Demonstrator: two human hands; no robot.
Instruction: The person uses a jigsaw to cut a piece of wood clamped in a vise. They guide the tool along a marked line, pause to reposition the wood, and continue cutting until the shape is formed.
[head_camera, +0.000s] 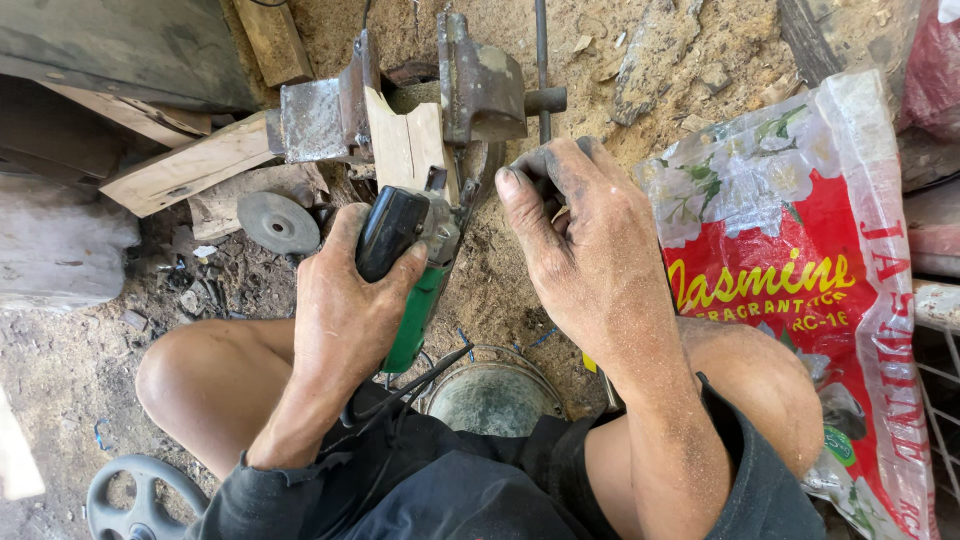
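We took the vise (400, 110) as our landmark. Left of it, planks (190, 165) and a loose grinding disc (278, 222) blocked the ground. Right of it, past the handle rod (541, 60), a strip of bare sawdust (620, 90) lay open up to the red and white sack (800, 270), which walled off that side. Below the vise, our left hand (345, 310) on the green angle grinder (410, 270) and our right hand (585, 250) filled the space, with a metal pot (490, 395) wedged between our knees.
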